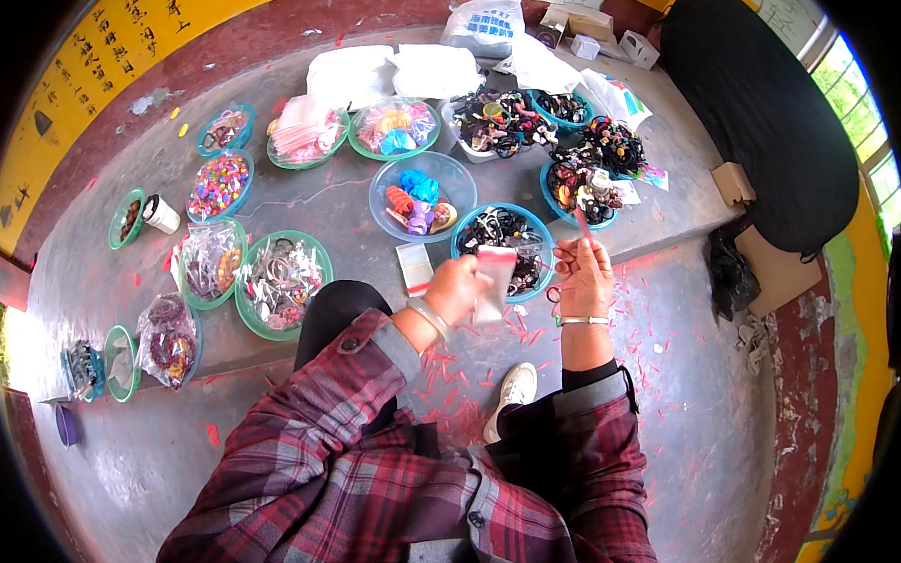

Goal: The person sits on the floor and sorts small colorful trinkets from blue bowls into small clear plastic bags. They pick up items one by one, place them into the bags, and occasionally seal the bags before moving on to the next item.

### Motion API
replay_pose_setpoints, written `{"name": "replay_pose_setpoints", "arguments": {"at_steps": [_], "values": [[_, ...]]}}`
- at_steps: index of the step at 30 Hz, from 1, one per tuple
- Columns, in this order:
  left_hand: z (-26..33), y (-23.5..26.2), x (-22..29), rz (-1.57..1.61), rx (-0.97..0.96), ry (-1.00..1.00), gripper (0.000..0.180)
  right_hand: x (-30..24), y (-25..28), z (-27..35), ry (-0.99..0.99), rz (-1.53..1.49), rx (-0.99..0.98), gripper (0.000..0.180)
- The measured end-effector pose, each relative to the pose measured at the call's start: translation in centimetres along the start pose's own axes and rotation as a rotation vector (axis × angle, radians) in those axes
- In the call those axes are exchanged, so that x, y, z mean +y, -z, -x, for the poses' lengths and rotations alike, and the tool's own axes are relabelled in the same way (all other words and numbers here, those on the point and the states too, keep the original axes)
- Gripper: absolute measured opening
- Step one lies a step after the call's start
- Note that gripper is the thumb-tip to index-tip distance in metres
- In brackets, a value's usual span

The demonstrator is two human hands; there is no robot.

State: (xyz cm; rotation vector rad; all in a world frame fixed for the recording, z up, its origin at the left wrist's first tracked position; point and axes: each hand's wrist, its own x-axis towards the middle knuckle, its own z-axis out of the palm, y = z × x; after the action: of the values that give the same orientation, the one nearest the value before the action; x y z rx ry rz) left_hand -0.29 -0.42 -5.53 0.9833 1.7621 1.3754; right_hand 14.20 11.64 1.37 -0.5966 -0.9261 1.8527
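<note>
My left hand (pixel 457 290) is closed on a small clear zip bag (pixel 494 295) with a red band along its top. My right hand (pixel 584 269), a little to the right, has its fingers pinched on a thin red strip (pixel 581 223) that sticks up from them. Beside its palm shows a small dark ring (pixel 554 295); whether this belongs to a tool in the hand I cannot tell. Just beyond both hands stands a blue basin (pixel 459 222) of dark hair ties. Left of it, near my left hand, lies a small white box (pixel 413 267) with a red edge.
Several basins of trinkets stand on the raised grey ledge (pixel 314 202), among them a clear bowl (pixel 386 185) with colourful clips and a green basin (pixel 246 304) of hair accessories. White bags (pixel 350 77) lie behind. Red scraps (pixel 447 393) litter the floor around my shoe (pixel 516 388).
</note>
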Motion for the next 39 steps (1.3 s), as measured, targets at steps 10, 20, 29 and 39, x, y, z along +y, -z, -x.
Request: {"name": "replay_pose_setpoints", "arguments": {"at_steps": [10, 20, 29, 39], "values": [[-1.9, 4.0, -12.2, 0.573, 0.566, 0.592, 0.008, 0.3, -0.3, 0.5, -0.198, 0.027, -0.028, 0.009], [-3.5, 4.5, -17.8, 0.157, 0.697, 0.517, 0.016, 0.7, -0.7, 0.6, -0.29, 0.085, -0.086, 0.01], [-3.3, 3.1, -8.7, 0.383, 0.429, 0.333, 0.026, 0.7, -1.3, 1.0, -0.357, 0.267, -0.072, 0.011], [0.6, 2.5, 7.7, 0.421, -0.321, -0.016, 0.025, -0.8, -2.7, 3.0, -0.189, 0.569, -0.155, 0.015]]}}
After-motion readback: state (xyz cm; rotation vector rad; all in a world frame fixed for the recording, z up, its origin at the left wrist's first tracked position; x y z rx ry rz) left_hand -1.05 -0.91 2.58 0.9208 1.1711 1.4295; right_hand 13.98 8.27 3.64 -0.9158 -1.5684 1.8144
